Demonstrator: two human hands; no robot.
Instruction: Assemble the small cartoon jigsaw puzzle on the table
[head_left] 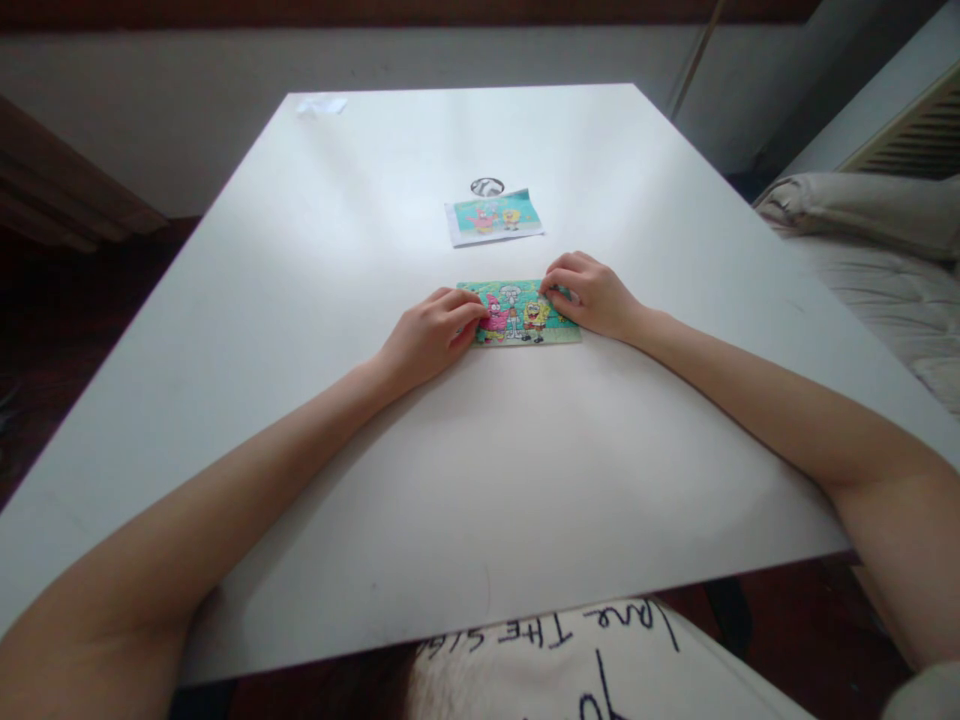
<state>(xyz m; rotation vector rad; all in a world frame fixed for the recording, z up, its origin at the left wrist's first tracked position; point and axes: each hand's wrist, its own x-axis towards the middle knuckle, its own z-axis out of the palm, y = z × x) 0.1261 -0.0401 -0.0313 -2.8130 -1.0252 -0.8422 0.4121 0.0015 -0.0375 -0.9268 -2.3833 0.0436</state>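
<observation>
The person sits at a wide white desk (525,480) with both bare arms stretched out to a small, colourful rectangular cartoon jigsaw puzzle (525,318), which lies flat near the middle of the desk between the hands. The left hand (431,335) rests at the puzzle's left end. Its fingers (469,312) are bent and close together, with the tips pressing on the picture by the pink figure and gripping nothing. The right hand (596,295) covers the upper right corner with its fingers curled. The thumb and forefinger seem to meet over the edge there, but I cannot tell whether they pinch a piece or only press on it.

To my eye the picture looks all but whole, and the work in hand is seating or squaring the pieces at the two ends. Any further handling there would call for light, flat pressure so the joined pieces do not buckle or slide on the smooth top.

Beyond the puzzle and well apart from it lies a small printed card with the same cartoon picture (493,217). A little round black-and-white object (487,186) sits just behind the card. A scrap of crumpled white paper (321,105) lies at the far left corner. Off to the right are a pale bed with a pillow (862,205) and a slatted vent grille (922,130). Nothing lies between the hands and the puzzle.
</observation>
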